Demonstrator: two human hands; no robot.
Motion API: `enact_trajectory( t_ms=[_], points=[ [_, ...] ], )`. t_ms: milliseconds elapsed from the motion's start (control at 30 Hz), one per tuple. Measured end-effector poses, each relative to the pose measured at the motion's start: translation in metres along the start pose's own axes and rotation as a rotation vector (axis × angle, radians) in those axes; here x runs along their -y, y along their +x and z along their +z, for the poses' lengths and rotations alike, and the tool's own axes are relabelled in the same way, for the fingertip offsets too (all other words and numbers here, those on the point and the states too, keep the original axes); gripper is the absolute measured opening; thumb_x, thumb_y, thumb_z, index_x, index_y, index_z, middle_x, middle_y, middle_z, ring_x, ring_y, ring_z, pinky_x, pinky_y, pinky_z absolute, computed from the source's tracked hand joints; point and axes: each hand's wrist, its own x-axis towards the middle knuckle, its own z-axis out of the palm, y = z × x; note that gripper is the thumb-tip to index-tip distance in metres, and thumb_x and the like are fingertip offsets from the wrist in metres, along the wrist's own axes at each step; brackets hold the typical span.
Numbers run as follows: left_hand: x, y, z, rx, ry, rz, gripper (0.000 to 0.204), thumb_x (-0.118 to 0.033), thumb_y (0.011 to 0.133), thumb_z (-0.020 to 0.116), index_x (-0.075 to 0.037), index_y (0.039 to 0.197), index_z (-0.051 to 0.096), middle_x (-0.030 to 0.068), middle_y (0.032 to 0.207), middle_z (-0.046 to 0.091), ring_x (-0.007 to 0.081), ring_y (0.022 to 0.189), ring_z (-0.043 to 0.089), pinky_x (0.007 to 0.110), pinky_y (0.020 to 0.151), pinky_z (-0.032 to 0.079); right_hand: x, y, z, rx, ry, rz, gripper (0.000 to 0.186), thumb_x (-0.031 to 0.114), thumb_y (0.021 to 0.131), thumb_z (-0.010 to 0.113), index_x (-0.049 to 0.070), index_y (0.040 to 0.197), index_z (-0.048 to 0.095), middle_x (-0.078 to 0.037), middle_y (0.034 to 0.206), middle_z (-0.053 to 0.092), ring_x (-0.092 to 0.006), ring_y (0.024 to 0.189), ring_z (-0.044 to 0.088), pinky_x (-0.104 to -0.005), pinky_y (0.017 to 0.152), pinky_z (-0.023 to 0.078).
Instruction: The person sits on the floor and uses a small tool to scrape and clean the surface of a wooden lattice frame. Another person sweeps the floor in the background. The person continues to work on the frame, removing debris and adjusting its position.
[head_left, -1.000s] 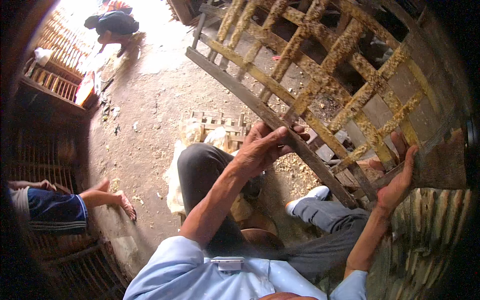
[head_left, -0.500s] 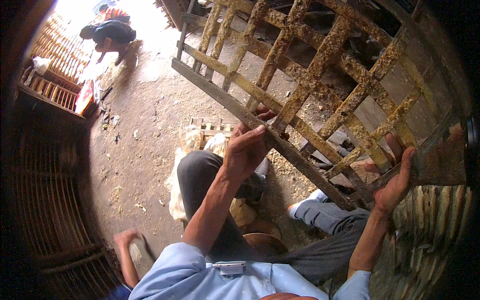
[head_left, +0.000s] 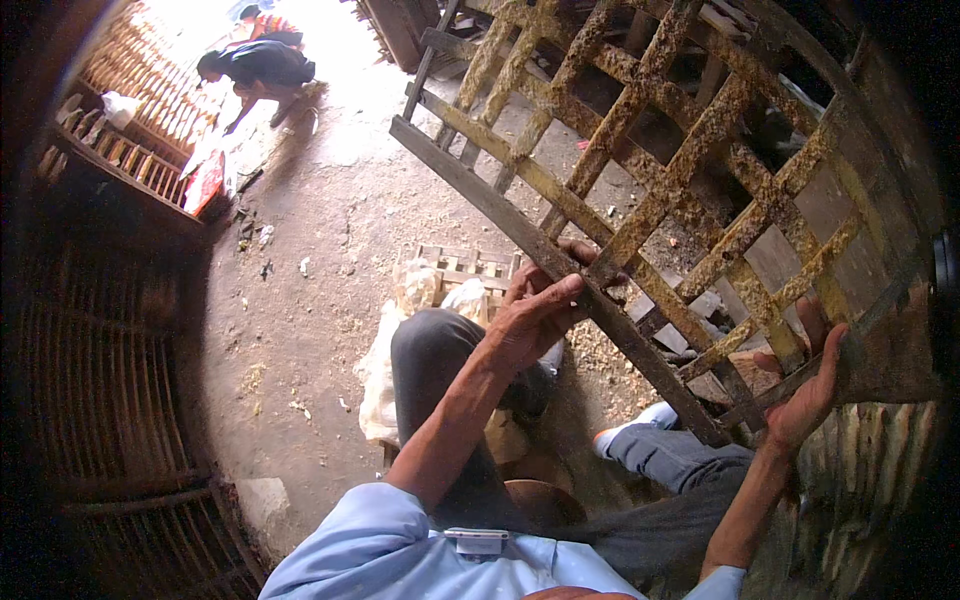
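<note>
A wooden lattice frame (head_left: 680, 275) of crossed slats, stained yellow and crusted brown, is tilted up in front of me on the right. My left hand (head_left: 545, 300) grips its lower left rail, thumb on the near face and fingers passing behind the slats. At the bottom right corner my right hand (head_left: 805, 390) is closed round the edge, the thumb up along the outside and the fingers partly hidden behind the lattice. The frame's far upper edge runs out of view.
A smaller slatted wooden rack (head_left: 470, 272) and pale plastic bags (head_left: 385, 375) lie beside my knee. Crumbs litter the dirt floor (head_left: 320, 260). Slatted bamboo racks (head_left: 100, 370) line the left side. A person (head_left: 260, 65) bends down at the far left, another behind. Corrugated material (head_left: 850, 480) stands lower right.
The view has shifted, so the scene sits a little farther right and lower. Both hands keep their hold on the frame. The other person's bare arm and hand at lower left have left view.
</note>
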Motion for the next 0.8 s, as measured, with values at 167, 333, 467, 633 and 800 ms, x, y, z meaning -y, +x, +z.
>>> enact_trajectory(
  t_ms=[167,333,467,633,800],
  points=[
    [0.002,0.001,0.000,0.033,-0.026,0.045,0.034,-0.015,0.097,0.061,-0.005,0.127,0.047,0.0118,0.112,0.063,0.0291,0.110,0.064,0.043,0.096,0.055,0.003,-0.003,0.009,-0.076,0.013,-0.040,0.056,0.050,0.099,0.048,0.003,0.128,0.057,-0.010,0.120,0.066,-0.0207,0.091,0.069,-0.0332,0.052,0.060],
    [0.006,-0.006,-0.003,-0.096,0.026,0.010,0.034,-0.020,0.099,0.057,-0.006,0.128,0.045,0.0120,0.111,0.062,0.0276,0.101,0.067,0.043,0.089,0.055,-0.002,0.004,-0.002,-0.012,0.023,-0.008,0.055,0.048,0.100,0.047,0.002,0.129,0.056,-0.011,0.119,0.066,-0.0200,0.086,0.070,-0.0325,0.052,0.060],
    [0.005,-0.002,-0.011,-0.044,0.132,-0.045,0.036,-0.029,0.100,0.054,-0.005,0.126,0.046,0.0135,0.109,0.062,0.0296,0.101,0.066,0.044,0.089,0.052,0.001,0.004,-0.006,0.062,0.018,0.005,0.055,0.047,0.101,0.045,0.002,0.131,0.056,-0.011,0.123,0.064,-0.0157,0.089,0.069,-0.0315,0.055,0.062],
    [-0.004,0.003,0.013,-0.096,-0.143,0.134,0.033,-0.019,0.095,0.058,-0.002,0.122,0.047,0.0130,0.109,0.060,0.0265,0.100,0.065,0.042,0.093,0.050,0.003,-0.005,0.012,-0.030,0.094,0.022,0.057,0.051,0.099,0.048,0.003,0.128,0.054,-0.012,0.117,0.067,-0.0228,0.086,0.070,-0.0346,0.049,0.061],
    [0.000,0.001,0.011,0.058,-0.089,0.101,0.030,-0.015,0.095,0.059,-0.003,0.119,0.046,0.0139,0.109,0.059,0.0271,0.099,0.065,0.044,0.091,0.052,0.003,-0.001,0.002,0.055,0.032,0.024,0.055,0.048,0.102,0.043,0.003,0.129,0.058,-0.010,0.121,0.065,-0.0159,0.097,0.067,-0.0358,0.059,0.063]
  ],
)
